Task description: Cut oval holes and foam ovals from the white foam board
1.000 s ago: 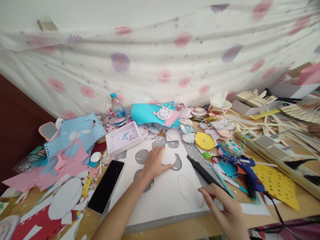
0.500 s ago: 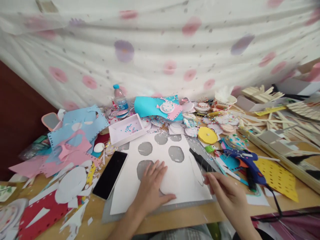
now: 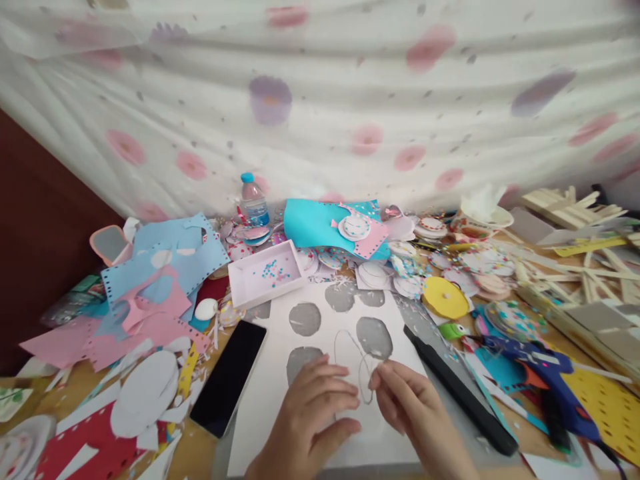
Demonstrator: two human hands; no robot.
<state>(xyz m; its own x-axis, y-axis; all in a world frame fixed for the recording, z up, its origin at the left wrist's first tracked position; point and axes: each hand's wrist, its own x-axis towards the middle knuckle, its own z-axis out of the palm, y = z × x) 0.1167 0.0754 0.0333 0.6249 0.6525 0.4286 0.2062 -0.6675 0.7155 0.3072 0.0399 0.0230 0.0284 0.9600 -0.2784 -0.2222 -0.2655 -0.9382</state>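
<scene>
A white paper sheet (image 3: 333, 320) with several roundish holes lies on a grey mat (image 3: 417, 320). Over the lower part of the sheet, my right hand (image 3: 415, 410) pinches a thin, pale looped string (image 3: 361, 381) between thumb and fingertips. My left hand (image 3: 315, 417) is beside it on the left, with fingers apart, slightly bent and holding nothing. The string's loops hang toward the left hand's fingertips; I cannot tell if they touch. Right of my right hand rests a long black tool (image 3: 460, 390).
A phone (image 3: 230, 377) lies left of the sheet. Behind are a white box (image 3: 265, 273) with small beads, a bottle (image 3: 255, 203) and decorated paper discs. To the right are a yellow disc (image 3: 445, 297), a blue glue gun (image 3: 535, 360) and wooden sticks. Paper scraps cover the left.
My right hand has moved left over the sheet with the string. My left hand has lifted from lying spread on the paper, its fingers now more bent. The view has shifted slightly.
</scene>
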